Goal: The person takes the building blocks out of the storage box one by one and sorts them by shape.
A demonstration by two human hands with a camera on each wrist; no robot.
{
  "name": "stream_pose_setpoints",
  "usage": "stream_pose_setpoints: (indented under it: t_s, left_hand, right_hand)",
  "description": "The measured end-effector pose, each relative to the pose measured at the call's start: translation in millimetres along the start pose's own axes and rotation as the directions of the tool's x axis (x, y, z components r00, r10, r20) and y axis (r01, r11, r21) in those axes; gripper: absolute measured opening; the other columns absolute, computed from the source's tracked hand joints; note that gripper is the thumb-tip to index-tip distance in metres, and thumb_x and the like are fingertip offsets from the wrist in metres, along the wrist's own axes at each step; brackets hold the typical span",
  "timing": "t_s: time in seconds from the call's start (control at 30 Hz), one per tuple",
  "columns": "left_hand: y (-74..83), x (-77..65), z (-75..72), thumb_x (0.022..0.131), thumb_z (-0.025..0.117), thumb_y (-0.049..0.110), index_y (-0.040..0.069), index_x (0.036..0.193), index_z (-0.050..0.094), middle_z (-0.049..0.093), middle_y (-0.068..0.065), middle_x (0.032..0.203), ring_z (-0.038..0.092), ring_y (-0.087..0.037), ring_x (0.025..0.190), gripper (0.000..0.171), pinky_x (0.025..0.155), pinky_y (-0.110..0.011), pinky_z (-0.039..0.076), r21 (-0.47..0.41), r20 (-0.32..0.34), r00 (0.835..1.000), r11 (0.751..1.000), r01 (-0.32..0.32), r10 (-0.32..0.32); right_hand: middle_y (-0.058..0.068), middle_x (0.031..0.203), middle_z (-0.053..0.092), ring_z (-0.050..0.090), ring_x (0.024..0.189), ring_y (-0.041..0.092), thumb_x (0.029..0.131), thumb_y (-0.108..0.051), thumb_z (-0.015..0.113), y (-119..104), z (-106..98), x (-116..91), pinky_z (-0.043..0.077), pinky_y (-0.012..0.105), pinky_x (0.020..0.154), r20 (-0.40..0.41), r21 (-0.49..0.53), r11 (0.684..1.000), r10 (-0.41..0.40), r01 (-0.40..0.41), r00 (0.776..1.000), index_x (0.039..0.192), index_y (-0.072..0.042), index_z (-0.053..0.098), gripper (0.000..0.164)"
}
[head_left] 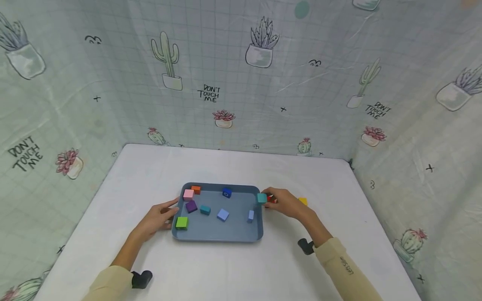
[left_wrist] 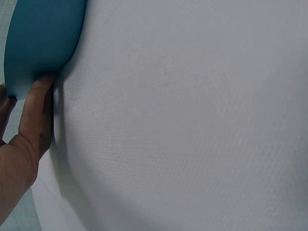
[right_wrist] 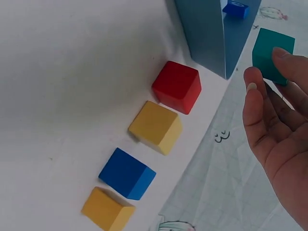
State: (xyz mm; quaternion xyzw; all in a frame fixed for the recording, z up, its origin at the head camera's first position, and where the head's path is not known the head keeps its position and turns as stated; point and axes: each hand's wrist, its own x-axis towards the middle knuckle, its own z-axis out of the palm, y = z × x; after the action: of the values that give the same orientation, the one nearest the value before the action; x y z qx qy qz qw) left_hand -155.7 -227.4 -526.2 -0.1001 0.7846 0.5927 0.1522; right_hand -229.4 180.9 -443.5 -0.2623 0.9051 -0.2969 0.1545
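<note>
My right hand pinches a teal cube between thumb and fingers, holding it at the right rim of a blue-grey tray. My left hand touches the tray's left side with its fingertips; the left wrist view shows fairly straight fingers against the outer wall. Inside the tray lie an orange block, a pink block, a purple block, a green block, a small teal block, a dark blue block and two light blue blocks, one central, one farther right.
Right of the tray, a red cube, a yellow cube, a blue block and another yellow block stand in a row on the white table. A cactus-print cloth hangs behind and at both sides.
</note>
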Motion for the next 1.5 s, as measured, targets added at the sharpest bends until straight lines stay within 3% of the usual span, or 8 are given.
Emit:
stream_pose_setpoints:
  t_s: [0.37,0.93,1.2,1.5]
  left_hand:
    - [-5.0,1.4,1.6,0.096,0.056,0.030,0.015,0.147,0.033,0.051,-0.023,0.122,0.056,-0.024,0.093,0.059,0.075,-0.032,0.054,0.014,-0.021,0.999,1.000,0.028,-0.027]
    - [-2.2,1.9,1.3,0.096,0.056,0.029,0.014,0.147,0.033,0.050,-0.023,0.121,0.056,-0.024,0.093,0.058,0.076,-0.032,0.054,0.019,-0.013,1.000,1.000,0.016,-0.016]
    - [-1.6,3.4,0.9,0.096,0.057,0.029,0.015,0.147,0.034,0.052,-0.022,0.120,0.056,-0.024,0.091,0.058,0.075,-0.032,0.054,0.021,-0.019,1.000,0.999,0.024,-0.024]
    - [-2.7,3.1,1.4,0.095,0.057,0.030,0.013,0.147,0.034,0.051,-0.023,0.121,0.057,-0.023,0.091,0.059,0.075,-0.032,0.054,0.006,-0.013,1.000,1.000,0.017,-0.017]
  right_hand:
    - [0.005,0.106,0.063,0.060,0.092,0.018,0.087,-0.009,0.068,13,-4,-8,0.051,0.027,0.075,-0.015,-0.015,0.999,-0.044,0.044,0.999,0.121,-0.004,0.057,0.036]
    - [0.009,0.111,0.061,0.061,0.092,0.023,0.089,-0.008,0.064,37,-26,-26,0.054,0.032,0.074,-0.092,-0.017,0.998,0.052,-0.054,0.994,0.125,-0.003,0.054,0.037]
    - [0.011,0.116,0.060,0.060,0.099,0.026,0.090,-0.009,0.063,42,-31,-30,0.053,0.036,0.080,-0.096,-0.037,0.995,0.092,-0.096,0.991,0.127,-0.003,0.053,0.038]
    - [0.014,0.117,0.058,0.058,0.101,0.029,0.090,-0.008,0.063,46,-39,-39,0.053,0.037,0.079,-0.099,-0.022,0.990,0.138,-0.140,0.986,0.127,-0.002,0.052,0.039]
